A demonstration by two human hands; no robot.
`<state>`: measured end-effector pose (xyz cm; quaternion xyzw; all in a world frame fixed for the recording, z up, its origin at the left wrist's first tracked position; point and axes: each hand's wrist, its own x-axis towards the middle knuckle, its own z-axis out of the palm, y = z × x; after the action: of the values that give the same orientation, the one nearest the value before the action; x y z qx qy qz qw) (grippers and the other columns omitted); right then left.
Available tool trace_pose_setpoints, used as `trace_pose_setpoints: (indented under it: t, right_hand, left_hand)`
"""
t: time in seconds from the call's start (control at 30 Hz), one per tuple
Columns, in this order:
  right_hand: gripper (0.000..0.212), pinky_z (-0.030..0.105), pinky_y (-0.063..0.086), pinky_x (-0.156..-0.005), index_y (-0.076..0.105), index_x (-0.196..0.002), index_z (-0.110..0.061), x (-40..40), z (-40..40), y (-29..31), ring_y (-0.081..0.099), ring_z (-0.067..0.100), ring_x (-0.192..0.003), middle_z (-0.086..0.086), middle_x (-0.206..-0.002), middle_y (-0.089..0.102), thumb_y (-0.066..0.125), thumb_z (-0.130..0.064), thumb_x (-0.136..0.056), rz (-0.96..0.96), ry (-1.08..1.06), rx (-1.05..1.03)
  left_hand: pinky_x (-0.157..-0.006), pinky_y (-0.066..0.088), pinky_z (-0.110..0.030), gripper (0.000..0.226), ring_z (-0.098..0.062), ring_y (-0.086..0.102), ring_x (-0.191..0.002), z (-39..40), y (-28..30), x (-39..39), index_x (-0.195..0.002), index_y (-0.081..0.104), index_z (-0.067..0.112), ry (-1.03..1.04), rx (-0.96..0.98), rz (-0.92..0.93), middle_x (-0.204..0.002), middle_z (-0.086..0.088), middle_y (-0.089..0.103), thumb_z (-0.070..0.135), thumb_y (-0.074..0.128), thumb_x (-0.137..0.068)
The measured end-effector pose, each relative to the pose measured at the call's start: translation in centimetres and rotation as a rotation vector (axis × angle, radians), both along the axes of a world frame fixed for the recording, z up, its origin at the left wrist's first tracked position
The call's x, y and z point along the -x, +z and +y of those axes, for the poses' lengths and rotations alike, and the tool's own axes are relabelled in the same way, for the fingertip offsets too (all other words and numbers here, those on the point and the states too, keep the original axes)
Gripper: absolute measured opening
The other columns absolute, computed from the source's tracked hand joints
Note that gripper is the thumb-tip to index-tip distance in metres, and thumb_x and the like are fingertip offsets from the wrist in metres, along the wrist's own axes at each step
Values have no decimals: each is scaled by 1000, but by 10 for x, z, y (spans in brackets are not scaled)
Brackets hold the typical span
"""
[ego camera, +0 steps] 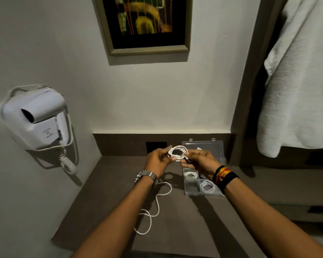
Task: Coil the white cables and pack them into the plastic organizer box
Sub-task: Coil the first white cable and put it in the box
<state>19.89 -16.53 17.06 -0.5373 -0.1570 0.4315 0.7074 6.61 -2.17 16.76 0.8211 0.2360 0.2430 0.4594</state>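
Both hands hold one coiled white cable (177, 153) in the air above the brown counter. My left hand (159, 159) pinches the coil's left side and my right hand (199, 161) grips its right side. Just right of the hands lies the clear plastic organizer box (191, 190), its lid (211, 146) open and leaning back toward the wall. One coiled white cable (191, 175) sits in an upper compartment and another (207, 186) in a lower right compartment. A loose uncoiled white cable (153, 211) snakes across the counter under my left forearm.
A white wall-mounted hair dryer (35, 118) with a spiral cord hangs at the left. A framed picture (145, 25) is on the wall ahead. A white garment (298, 81) hangs at the right. A dark socket plate (156, 146) sits in the counter's back panel.
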Motion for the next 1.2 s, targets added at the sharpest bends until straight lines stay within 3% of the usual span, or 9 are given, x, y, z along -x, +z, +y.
trace_pose_setpoints:
  t: [0.23, 0.33, 0.47, 0.67, 0.73, 0.9, 0.97, 1.07, 1.2]
  right_hand:
    - [18, 32, 65, -59, 66, -111, 11, -68, -48, -38, 70, 27, -64, 26, -87, 68, 65, 8, -93, -42, -222, 209]
    - [11, 34, 64, -56, 65, -101, 7, -97, -69, -61, 68, 26, -60, 23, -79, 67, 66, 11, -91, -57, -263, 311]
    - [7, 32, 60, -43, 64, -85, 7, -128, -94, -96, 63, 22, -46, 21, -72, 63, 68, 13, -88, -114, -282, 494]
    - [13, 33, 51, -41, 57, -89, 5, -147, -112, -136, 53, 25, -37, 21, -59, 57, 67, 14, -86, -239, -238, 667]
    - [10, 31, 52, -41, 59, -87, 6, -148, -111, -145, 54, 24, -35, 17, -51, 59, 69, 11, -86, -294, -199, 703]
    - [11, 38, 63, -62, 72, -77, -11, -140, -113, -161, 70, 22, -60, 6, -68, 74, 80, -9, -84, -535, -162, 802]
    - [11, 32, 61, -69, 77, -76, -20, -138, -112, -164, 71, 15, -69, -3, -74, 76, 79, -21, -86, -703, -90, 866]
    - [10, 33, 57, -83, 78, -89, -21, -138, -109, -166, 68, 19, -88, 1, -104, 66, 71, -26, -93, -912, 66, 999]
    - [20, 36, 54, -98, 79, -110, -16, -147, -106, -164, 66, 26, -106, 6, -122, 60, 72, -15, -91, -977, 192, 1076]
  left_hand:
    - [-91, 52, -33, 34, -20, 62, -99, -52, -55, -80, -119, 68, 20, -28, -32, 149, -109, -1, 62, 22, 71, -85]
    - [-83, 53, -28, 31, -18, 66, -95, -76, -72, -106, -113, 70, 29, -52, -101, 208, -107, 2, 68, 22, 69, -83]
    - [-71, 59, -35, 31, -22, 70, -80, -102, -97, -132, -105, 68, 32, -83, -137, 322, -88, 2, 76, 21, 53, -80]
    - [-87, 55, -38, 21, -29, 67, -97, -130, -130, -155, -104, 68, 24, -114, -132, 532, -106, -6, 72, 25, 56, -87]
    - [-84, 56, -39, 12, -27, 68, -92, -131, -137, -158, -95, 66, 25, -103, -122, 565, -102, -3, 72, 20, 58, -87]
    - [-81, 57, -41, 18, -24, 68, -93, -133, -149, -159, -95, 61, 21, -83, -188, 627, -101, 0, 70, 9, 56, -83]
    - [-79, 57, -44, 16, -29, 67, -94, -133, -152, -159, -100, 61, 18, -104, -280, 639, -104, -6, 67, 11, 58, -85]
    - [-77, 56, -44, 34, -32, 64, -97, -133, -152, -163, -120, 59, 24, -170, -415, 647, -118, -7, 57, 15, 59, -87]
    - [-82, 55, -42, 26, -31, 64, -101, -131, -151, -169, -113, 67, 27, -226, -434, 719, -119, -7, 59, 21, 58, -89]
